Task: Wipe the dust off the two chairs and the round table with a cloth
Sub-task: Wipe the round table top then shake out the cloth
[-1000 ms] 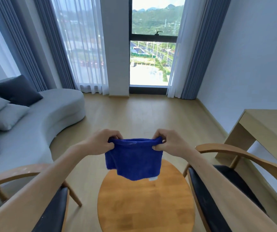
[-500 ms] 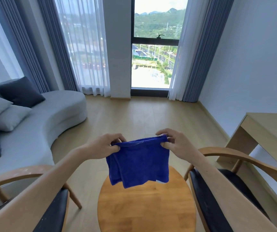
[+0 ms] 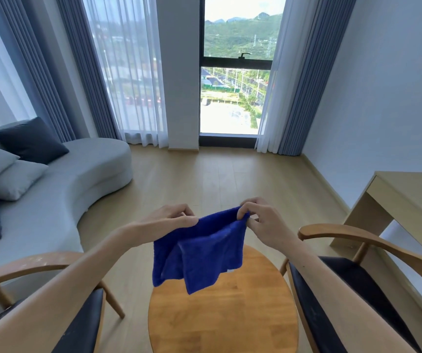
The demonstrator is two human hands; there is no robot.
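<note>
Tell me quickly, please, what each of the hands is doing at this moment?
Left hand: closed, pinching the left top corner of the blue cloth.
Right hand: closed, pinching the cloth's right top corner; the cloth hangs above the round table.

We have a single view, from a wide-angle camera worn on the head, so no second view shares the scene. It looks forward and down from standing height, over both outstretched forearms. The left hand and right hand sit near the lens at mid-frame, holding the cloth above the far edge of the round worktop, whose near edge runs off the bottom of the frame. The two chairs, left and right, flank it. Ahead, the view reaches the window across the floor; straight lines bow toward the frame edges.
</note>
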